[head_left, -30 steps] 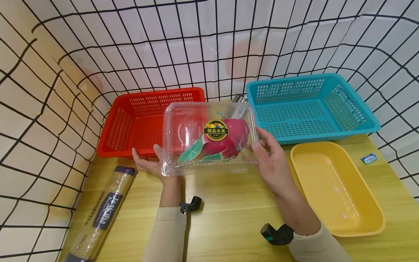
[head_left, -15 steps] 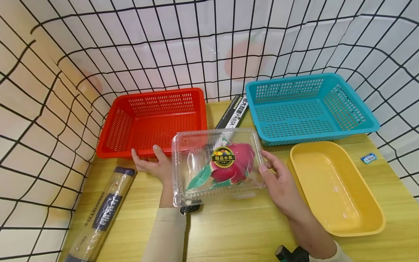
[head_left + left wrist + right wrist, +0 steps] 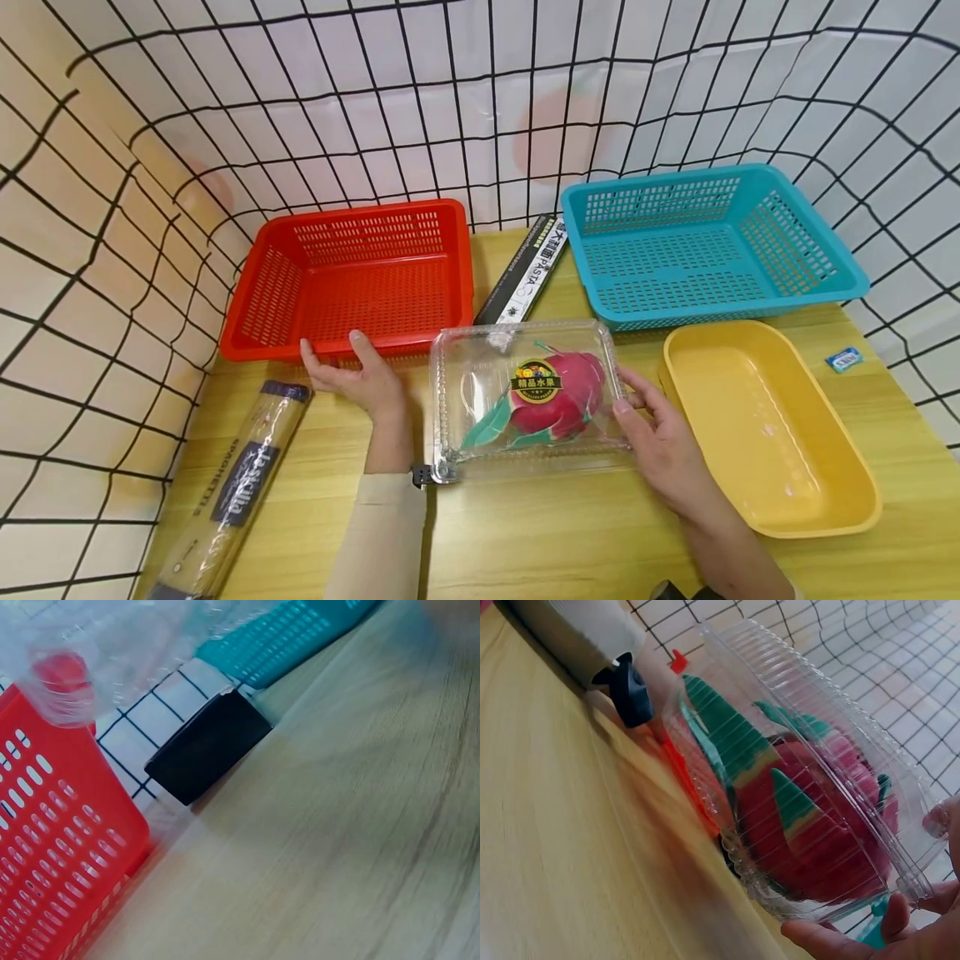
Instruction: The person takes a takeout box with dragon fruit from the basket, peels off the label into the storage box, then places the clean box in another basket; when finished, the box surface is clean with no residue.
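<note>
My right hand [image 3: 671, 446] pinches the right end of a clear plastic clamshell box [image 3: 480, 392], thumb on top and fingers beneath. Inside the box lies a pink dragon fruit [image 3: 573, 392] with green leaf tips, under a round black label on the lid. The right wrist view shows the dragon fruit [image 3: 810, 825] through the box's side, held above the wooden table. My left hand [image 3: 363, 383] rests against the front of the red basket [image 3: 352, 346], fingers spread; some of them are hidden. The left wrist view shows the red basket [image 3: 67, 840] but not the hand.
A black-and-white pasta box [image 3: 525, 271] lies between the red basket and a blue basket [image 3: 720, 312]. A yellow tray [image 3: 765, 433] stands at right, near a small blue packet [image 3: 845, 360]. Spaghetti [image 3: 240, 492] lies at left. Black wire mesh [image 3: 495, 133] encloses the back and sides.
My right hand has moved the clamshell box toward me and to the right, away from the red basket, uncovering the pasta box. My left hand has stayed at the red basket.
</note>
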The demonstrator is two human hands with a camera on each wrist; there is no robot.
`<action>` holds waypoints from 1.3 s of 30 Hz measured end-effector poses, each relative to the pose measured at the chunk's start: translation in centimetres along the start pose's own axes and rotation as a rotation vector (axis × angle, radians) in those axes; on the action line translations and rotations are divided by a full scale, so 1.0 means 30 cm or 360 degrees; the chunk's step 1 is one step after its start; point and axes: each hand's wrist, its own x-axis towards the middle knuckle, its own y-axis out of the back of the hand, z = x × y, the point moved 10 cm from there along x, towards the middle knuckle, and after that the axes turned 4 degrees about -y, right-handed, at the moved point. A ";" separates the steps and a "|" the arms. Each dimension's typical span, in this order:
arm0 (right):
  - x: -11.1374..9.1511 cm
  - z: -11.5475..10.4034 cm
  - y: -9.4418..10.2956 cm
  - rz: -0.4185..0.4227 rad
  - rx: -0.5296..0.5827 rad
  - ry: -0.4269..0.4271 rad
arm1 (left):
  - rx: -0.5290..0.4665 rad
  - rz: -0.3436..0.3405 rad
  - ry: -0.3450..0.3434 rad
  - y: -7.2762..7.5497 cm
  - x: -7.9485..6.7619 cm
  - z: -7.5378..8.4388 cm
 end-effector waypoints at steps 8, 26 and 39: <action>-0.016 0.026 0.023 0.0004 -0.0042 0.0001 | 0.0006 0.0008 -0.0036 0.001 -0.001 0.008; -0.020 0.078 0.030 -0.0012 -0.0084 -0.0086 | -0.0001 0.0029 -0.0023 -0.001 0.010 -0.018; -0.008 0.093 0.021 -0.0077 -0.0089 -0.0163 | 0.0033 0.0023 -0.0048 0.002 0.036 -0.095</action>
